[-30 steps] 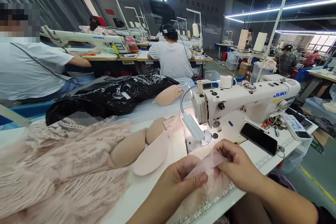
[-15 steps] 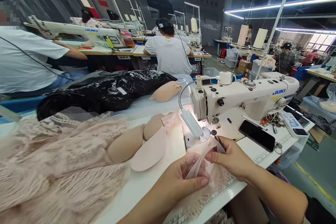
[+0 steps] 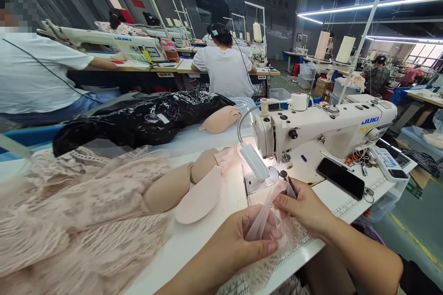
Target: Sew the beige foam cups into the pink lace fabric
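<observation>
In the head view, the sheer fabric (image 3: 265, 221) was up between the person's two hands, over the front edge of the table (image 3: 231, 198) and just before the needle plate (image 3: 253, 186) of the sewing machine (image 3: 321, 124), its lacy lower part hanging toward the printed ruler. It seemed to be held there because the small lamp (image 3: 254, 162), bent low on its flexible neck, threw its light on that spot. The left grip (image 3: 244, 235) was partly curled, thumb in front and fingers showing through the thin cloth, so that it spread the fabric more than squeezed it. The right grip (image 3: 306, 203) was closed tighter, thumb against fingers, pinching the upper part of the same piece; a slim dark tool (image 3: 293, 189) stuck out of it, too small to identify. Holding the cloth at two places probably kept so limp a material taut and easy to see.

The tan cups (image 3: 169, 192), the pale pad (image 3: 199, 200) and the heap of lace (image 3: 83, 198) lay left of the machine, likely for easy reach without crowding the needle. The phone (image 3: 341, 178) lay beyond the right grip, apart from the cloth, and the thread cones (image 3: 345, 49) stood raised behind the machine, presumably to let thread run down freely
</observation>
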The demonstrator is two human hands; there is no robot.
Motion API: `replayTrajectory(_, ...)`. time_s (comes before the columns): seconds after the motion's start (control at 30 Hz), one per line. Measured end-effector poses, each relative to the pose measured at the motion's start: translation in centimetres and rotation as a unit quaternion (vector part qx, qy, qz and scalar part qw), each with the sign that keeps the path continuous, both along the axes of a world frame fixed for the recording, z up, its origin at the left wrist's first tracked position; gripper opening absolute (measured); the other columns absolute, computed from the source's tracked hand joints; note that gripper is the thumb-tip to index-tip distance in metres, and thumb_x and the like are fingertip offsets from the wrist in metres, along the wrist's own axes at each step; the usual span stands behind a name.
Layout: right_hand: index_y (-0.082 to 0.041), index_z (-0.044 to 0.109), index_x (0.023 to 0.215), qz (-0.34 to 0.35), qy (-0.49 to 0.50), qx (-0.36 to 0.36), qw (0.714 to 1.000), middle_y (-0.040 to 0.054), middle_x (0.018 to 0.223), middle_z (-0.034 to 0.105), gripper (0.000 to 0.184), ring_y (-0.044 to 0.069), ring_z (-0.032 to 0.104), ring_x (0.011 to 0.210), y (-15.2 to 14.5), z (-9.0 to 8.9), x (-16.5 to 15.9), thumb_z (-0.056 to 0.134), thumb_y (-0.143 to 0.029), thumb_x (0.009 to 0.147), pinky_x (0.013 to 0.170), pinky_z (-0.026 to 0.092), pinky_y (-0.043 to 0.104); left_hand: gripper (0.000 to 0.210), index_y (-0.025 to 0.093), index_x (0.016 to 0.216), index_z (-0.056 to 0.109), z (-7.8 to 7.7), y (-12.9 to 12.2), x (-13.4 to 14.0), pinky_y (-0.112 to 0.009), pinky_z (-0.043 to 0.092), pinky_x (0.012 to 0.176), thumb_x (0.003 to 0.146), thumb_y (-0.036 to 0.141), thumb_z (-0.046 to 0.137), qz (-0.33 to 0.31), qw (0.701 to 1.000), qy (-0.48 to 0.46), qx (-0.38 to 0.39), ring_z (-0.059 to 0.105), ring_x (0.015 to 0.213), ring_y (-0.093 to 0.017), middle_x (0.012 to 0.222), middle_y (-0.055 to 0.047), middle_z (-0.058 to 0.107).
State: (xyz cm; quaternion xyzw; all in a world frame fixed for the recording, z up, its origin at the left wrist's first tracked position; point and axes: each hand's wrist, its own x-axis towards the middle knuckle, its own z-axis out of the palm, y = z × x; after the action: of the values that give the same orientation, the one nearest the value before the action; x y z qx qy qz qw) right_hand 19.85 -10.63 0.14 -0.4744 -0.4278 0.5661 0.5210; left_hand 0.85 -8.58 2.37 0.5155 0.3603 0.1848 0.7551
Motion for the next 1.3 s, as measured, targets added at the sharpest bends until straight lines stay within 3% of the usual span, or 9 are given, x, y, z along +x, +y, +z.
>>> replayTrajectory(0.27, -0.022, 0.059, 0.086, -0.002, -0.031, -0.005, 1.000, -0.0067, 0.069, 0.055, 0.048, 0.013, 0.051, 0.061, -0.1, -0.4, 0.7, 0.088, -0.059, 0.075, 0.064, 0.045, 0.027, 0.039, 0.020, 0.082, 0.069, -0.4, 0.2, -0.2, -0.026, 0.033, 0.069, 0.072, 0.047, 0.094, -0.002, 1.000, -0.007, 0.015, 0.045, 0.072, -0.015, 0.073, 0.004, 0.058)
replayTrajectory(0.37, -0.022, 0.063, 0.096, -0.012, -0.115, 0.038, 0.993, -0.0014, 0.086, 0.064, 0.036, 0.019, 0.062, 0.081, -0.1, -0.9, 1.4, 0.079, -0.052, 0.085, 0.081, 0.052, 0.034, 0.039, 0.019, 0.085, 0.072, -0.4, 0.2, -0.3, -0.027, 0.036, 0.071, 0.070, 0.047, 0.095, 0.005, 1.000, -0.001, 0.013, 0.049, 0.075, -0.016, 0.076, 0.003, 0.062)
replayTrajectory(0.47, -0.023, 0.065, 0.113, -0.081, -0.250, 0.112, 0.958, 0.0059, 0.111, 0.068, 0.029, 0.026, 0.065, 0.106, -0.3, -1.7, 2.3, 0.073, -0.037, 0.090, 0.097, 0.052, 0.041, 0.040, 0.020, 0.087, 0.074, -0.4, 0.3, -0.3, -0.027, 0.041, 0.077, 0.068, 0.046, 0.097, 0.024, 1.000, -0.004, 0.014, 0.054, 0.081, -0.018, 0.082, 0.001, 0.066)
replayTrajectory(0.6, -0.023, 0.068, 0.110, -0.159, -0.326, 0.223, 0.905, 0.0060, 0.107, 0.064, 0.012, 0.022, 0.064, 0.095, -2.0, -1.8, 2.9, 0.064, -0.027, 0.098, 0.086, 0.054, 0.036, 0.040, 0.020, 0.085, 0.073, -0.6, 0.5, -0.3, -0.029, 0.046, 0.078, 0.067, 0.047, 0.098, 0.051, 0.998, 0.006, 0.020, 0.058, 0.081, -0.020, 0.081, 0.000, 0.067)
replayTrajectory(0.7, -0.025, 0.069, 0.102, -0.074, -0.298, 0.265, 0.914, 0.0025, 0.097, 0.061, 0.006, 0.018, 0.062, 0.088, -3.8, -0.9, 2.3, 0.063, -0.027, 0.103, 0.079, 0.053, 0.030, 0.040, 0.020, 0.089, 0.075, -0.7, 0.4, -0.1, -0.027, 0.046, 0.078, 0.069, 0.046, 0.098, 0.065, 0.998, -0.004, 0.014, 0.059, 0.082, -0.019, 0.083, 0.000, 0.069)
replayTrajectory(0.83, -0.024, 0.068, 0.103, 0.019, -0.265, 0.235, 0.935, 0.0034, 0.100, 0.064, 0.006, 0.019, 0.062, 0.091, -4.7, 0.2, 0.8, 0.070, -0.024, 0.098, 0.080, 0.051, 0.030, 0.043, 0.020, 0.092, 0.075, -0.5, 0.0, 0.2, -0.029, 0.050, 0.086, 0.071, 0.049, 0.098, 0.067, 0.997, -0.041, -0.004, 0.065, 0.089, -0.021, 0.088, -0.001, 0.073)
replayTrajectory(0.93, -0.023, 0.064, 0.092, 0.025, -0.222, 0.173, 0.959, 0.0004, 0.088, 0.063, 0.006, 0.017, 0.058, 0.081, -4.3, 0.2, 0.3, 0.069, -0.023, 0.094, 0.076, 0.047, 0.030, 0.045, 0.020, 0.096, 0.077, -0.3, 0.0, 0.3, -0.033, 0.053, 0.095, 0.070, 0.049, 0.099, 0.068, 0.996, -0.059, -0.022, 0.070, 0.099, -0.026, 0.097, -0.004, 0.077)
replayTrajectory(1.07, -0.023, 0.066, 0.096, 0.030, -0.160, 0.086, 0.983, -0.0003, 0.086, 0.063, 0.013, 0.017, 0.054, 0.076, -3.8, -0.4, 0.6, 0.072, -0.031, 0.089, 0.070, 0.044, 0.029, 0.045, 0.020, 0.098, 0.078, -0.2, 0.0, 0.2, -0.035, 0.055, 0.095, 0.070, 0.048, 0.099, 0.062, 0.994, -0.072, -0.046, 0.071, 0.100, -0.027, 0.098, -0.005, 0.077)
replayTrajectory(1.3, -0.021, 0.066, 0.098, 0.025, -0.146, 0.056, 0.987, -0.0003, 0.089, 0.064, 0.017, 0.014, 0.051, 0.073, -3.8, -0.3, 0.8, 0.071, -0.030, 0.085, 0.067, 0.042, 0.027, 0.045, 0.022, 0.099, 0.078, 0.3, -0.1, 0.4, -0.035, 0.056, 0.095, 0.069, 0.049, 0.099, 0.063, 0.994, -0.072, -0.052, 0.071, 0.099, -0.027, 0.095, -0.004, 0.075)
